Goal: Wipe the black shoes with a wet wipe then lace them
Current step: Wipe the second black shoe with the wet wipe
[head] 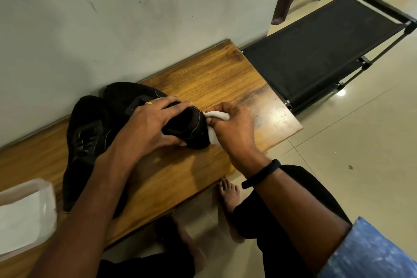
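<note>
Left hand (153,124) grips shoe (189,130); right hand (234,131) pinches wipe (217,115) against it.

Matt black fabric shoe (191,130) at centre; soft white wipe (217,115); varnished wood-grain bench (214,79), worn at its right end; glossy floor tiles (361,153); black cloth rack (316,47) upper right, metal tubes; translucent plastic tub (24,214) lower left
</note>
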